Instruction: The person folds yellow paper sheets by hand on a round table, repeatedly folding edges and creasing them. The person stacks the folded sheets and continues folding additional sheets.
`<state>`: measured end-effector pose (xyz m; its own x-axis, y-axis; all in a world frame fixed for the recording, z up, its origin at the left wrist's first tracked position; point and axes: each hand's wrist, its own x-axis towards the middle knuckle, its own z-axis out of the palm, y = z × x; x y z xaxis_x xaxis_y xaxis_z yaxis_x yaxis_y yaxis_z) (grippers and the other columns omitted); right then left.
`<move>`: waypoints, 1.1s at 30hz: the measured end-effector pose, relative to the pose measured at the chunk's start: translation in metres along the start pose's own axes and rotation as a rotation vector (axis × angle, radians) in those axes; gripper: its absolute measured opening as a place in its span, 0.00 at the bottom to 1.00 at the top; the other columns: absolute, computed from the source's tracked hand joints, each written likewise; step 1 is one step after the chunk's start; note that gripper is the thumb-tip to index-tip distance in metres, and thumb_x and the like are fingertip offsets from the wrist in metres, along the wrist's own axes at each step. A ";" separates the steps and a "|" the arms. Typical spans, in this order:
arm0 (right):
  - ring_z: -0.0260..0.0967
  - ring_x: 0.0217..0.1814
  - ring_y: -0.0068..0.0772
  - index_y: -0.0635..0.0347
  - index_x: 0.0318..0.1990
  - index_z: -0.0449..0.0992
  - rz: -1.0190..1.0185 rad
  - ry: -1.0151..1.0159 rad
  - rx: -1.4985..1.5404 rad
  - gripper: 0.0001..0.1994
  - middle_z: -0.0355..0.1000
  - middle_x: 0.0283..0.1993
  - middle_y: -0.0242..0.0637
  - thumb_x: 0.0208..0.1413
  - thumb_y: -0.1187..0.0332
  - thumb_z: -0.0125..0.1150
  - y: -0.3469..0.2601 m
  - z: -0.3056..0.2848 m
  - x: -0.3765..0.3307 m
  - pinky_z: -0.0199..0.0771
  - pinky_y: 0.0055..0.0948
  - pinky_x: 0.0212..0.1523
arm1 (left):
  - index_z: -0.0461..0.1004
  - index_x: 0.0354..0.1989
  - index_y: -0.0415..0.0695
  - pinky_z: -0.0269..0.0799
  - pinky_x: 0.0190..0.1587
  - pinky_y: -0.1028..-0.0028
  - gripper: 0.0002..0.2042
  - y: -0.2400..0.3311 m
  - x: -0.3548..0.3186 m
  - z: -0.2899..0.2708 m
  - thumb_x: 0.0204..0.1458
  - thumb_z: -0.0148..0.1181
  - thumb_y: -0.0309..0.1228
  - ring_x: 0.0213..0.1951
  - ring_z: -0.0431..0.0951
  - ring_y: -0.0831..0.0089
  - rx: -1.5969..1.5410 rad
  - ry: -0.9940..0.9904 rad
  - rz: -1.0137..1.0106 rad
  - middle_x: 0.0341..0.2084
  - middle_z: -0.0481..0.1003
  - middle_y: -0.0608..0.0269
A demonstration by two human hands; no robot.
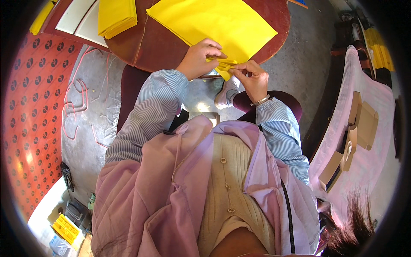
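Observation:
A large flat yellow sheet (214, 21), of cloth or paper, lies over the round red-brown table (128, 47). Its near corner is bunched into small folds and hangs past the table's edge. My left hand (200, 59) is closed at these folds from the left, thumb and fingers curled together. From the right, my right hand (252, 78) pinches the same corner between thumb and fingers. A neat stack of folded yellow sheets (116, 18) rests on the table to the left.
Red patterned sheeting (36, 107) covers the left side. Bent pinkish strips (81, 92) lie on the grey floor. At right, a pink cloth (342, 115) covers a surface with open cardboard boxes (366, 125). A yellow crate (66, 229) stands at lower left.

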<state>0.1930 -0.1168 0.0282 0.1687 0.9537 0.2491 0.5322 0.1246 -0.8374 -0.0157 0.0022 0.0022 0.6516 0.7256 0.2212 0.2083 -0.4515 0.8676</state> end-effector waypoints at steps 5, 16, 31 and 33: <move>0.75 0.30 0.20 0.65 0.37 0.86 0.028 -0.006 0.045 0.08 0.80 0.32 0.34 0.52 0.74 0.79 0.003 0.001 0.000 0.74 0.22 0.32 | 0.87 0.49 0.47 0.79 0.54 0.71 0.17 0.000 0.001 -0.004 0.50 0.65 0.26 0.54 0.81 0.68 -0.013 -0.045 0.007 0.54 0.77 0.63; 0.75 0.30 0.20 0.65 0.37 0.86 0.021 -0.006 0.003 0.08 0.80 0.32 0.33 0.51 0.74 0.80 -0.001 0.000 0.001 0.75 0.22 0.33 | 0.88 0.50 0.48 0.78 0.57 0.70 0.16 0.003 0.000 -0.005 0.52 0.67 0.26 0.56 0.80 0.68 -0.017 -0.065 -0.008 0.54 0.77 0.63; 0.76 0.30 0.21 0.65 0.37 0.86 -0.006 -0.018 -0.016 0.08 0.80 0.33 0.35 0.51 0.74 0.80 0.001 0.000 0.001 0.76 0.23 0.32 | 0.87 0.49 0.47 0.77 0.59 0.69 0.14 0.002 0.000 -0.005 0.53 0.70 0.27 0.56 0.80 0.67 -0.009 -0.068 -0.014 0.54 0.77 0.62; 0.76 0.30 0.22 0.65 0.37 0.86 -0.008 -0.021 -0.018 0.08 0.80 0.33 0.35 0.51 0.74 0.80 0.001 0.000 0.001 0.76 0.23 0.32 | 0.87 0.49 0.47 0.77 0.59 0.69 0.14 0.002 0.000 -0.005 0.52 0.70 0.28 0.56 0.80 0.68 -0.011 -0.065 -0.010 0.54 0.77 0.62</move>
<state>0.1937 -0.1155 0.0275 0.1473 0.9581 0.2456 0.5481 0.1276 -0.8266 -0.0192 0.0037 0.0067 0.6957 0.6945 0.1834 0.2073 -0.4385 0.8745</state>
